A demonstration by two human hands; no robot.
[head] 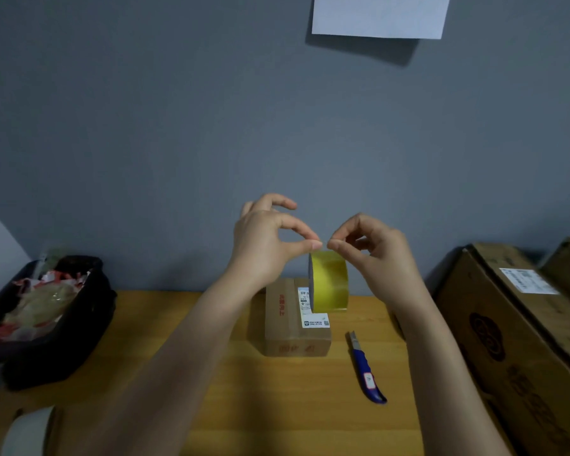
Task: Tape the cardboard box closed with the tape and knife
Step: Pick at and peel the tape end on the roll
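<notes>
A small cardboard box (pixel 287 319) with a white label lies on the wooden table (pixel 277 406), flaps down. Above its far right part hangs a yellowish roll of tape (pixel 331 281), raised in the air. My left hand (pixel 267 241) and my right hand (pixel 374 248) meet over the roll, thumb and forefinger of each pinching the tape's top edge. A blue-handled utility knife (pixel 366 370) lies on the table to the right of the box, blade end pointing away from me.
A black bin (pixel 63 337) holding crumpled tape and wrappers stands at the left. Large cardboard boxes (pixel 520 340) lean at the right edge. A second, whitish tape roll (pixel 27 432) sits at the near left corner. A paper sheet (pixel 380 14) hangs on the grey wall.
</notes>
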